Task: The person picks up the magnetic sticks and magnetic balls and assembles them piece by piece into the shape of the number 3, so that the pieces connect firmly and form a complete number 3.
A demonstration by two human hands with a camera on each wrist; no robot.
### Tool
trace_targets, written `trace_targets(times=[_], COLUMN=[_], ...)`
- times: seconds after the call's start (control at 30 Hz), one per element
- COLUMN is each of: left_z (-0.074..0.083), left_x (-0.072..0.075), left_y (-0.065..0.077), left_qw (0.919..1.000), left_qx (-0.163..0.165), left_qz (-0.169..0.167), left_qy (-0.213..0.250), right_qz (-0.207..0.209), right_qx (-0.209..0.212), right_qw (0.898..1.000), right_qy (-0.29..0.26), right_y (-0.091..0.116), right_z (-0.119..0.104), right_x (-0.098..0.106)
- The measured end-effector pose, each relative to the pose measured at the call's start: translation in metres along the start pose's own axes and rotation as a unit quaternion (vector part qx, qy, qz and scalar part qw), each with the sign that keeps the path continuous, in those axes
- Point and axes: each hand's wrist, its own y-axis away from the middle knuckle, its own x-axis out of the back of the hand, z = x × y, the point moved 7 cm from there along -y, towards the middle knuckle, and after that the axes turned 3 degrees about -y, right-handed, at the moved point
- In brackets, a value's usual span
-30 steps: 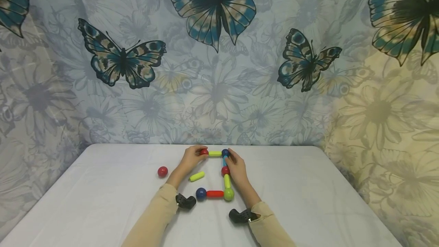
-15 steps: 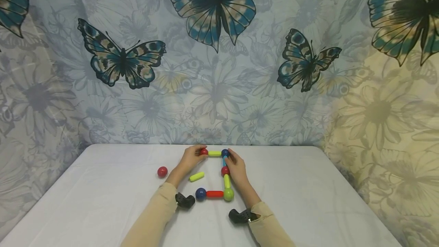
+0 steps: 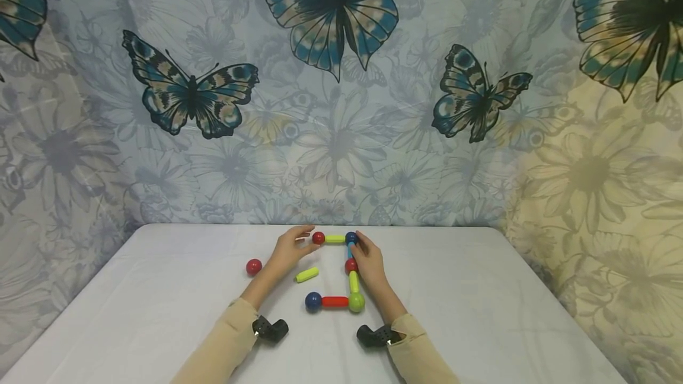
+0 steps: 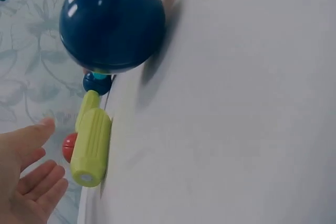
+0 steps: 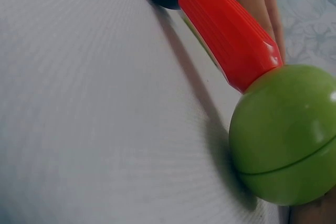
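A chain of magnetic sticks and balls lies on the white table. Its far side runs from a red ball [image 3: 318,238] through a yellow-green stick [image 3: 335,239] to a dark blue ball [image 3: 350,237]. My left hand [image 3: 290,250] is beside that red ball, thumb and fingers spread apart around its left side; the left wrist view shows the parted fingers [image 4: 44,182] too. With thumb and forefinger at the dark blue ball, my right hand [image 3: 370,261] holds the far corner. A blue stick [image 3: 350,250], partly covered by the thumb, leads down to another red ball [image 3: 350,265].
Nearer, a yellow-green stick [image 3: 354,281] joins a green ball [image 3: 356,302], then a red stick [image 3: 335,301] and a larger blue ball [image 3: 313,302]. A loose yellow-green stick [image 3: 306,275] lies inside the shape. One loose red ball [image 3: 254,267] sits left of the left forearm.
My left hand has let go of the far red ball and drawn back slightly to the left, its fingers spreading. The right hand stays in place at the dark blue ball.
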Motion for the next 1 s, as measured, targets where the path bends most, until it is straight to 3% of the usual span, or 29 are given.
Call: trace_targets(times=[0.27, 0.6, 0.83, 1.0], left_z=[0.004, 0.007, 0.002, 0.000], left_x=[0.006, 0.004, 0.003, 0.003], left_y=[0.018, 0.040, 0.046, 0.047], left_qw=[0.9997, 0.9920, 0.9865, 0.9855], left_qx=[0.003, -0.020, -0.012, -0.010], left_qz=[-0.024, -0.125, -0.162, -0.167], left_qy=[0.010, -0.008, -0.015, -0.026], right_qz=[0.004, 0.006, 0.008, 0.006], right_qx=[-0.001, -0.008, -0.005, -0.005], right_qw=[1.000, 1.000, 1.000, 1.000], right_qy=[0.001, -0.008, -0.003, -0.011], right_y=[0.000, 0.001, 0.001, 0.001], right_z=[0.000, -0.001, -0.003, -0.002], right_x=[0.001, 0.000, 0.001, 0.000])
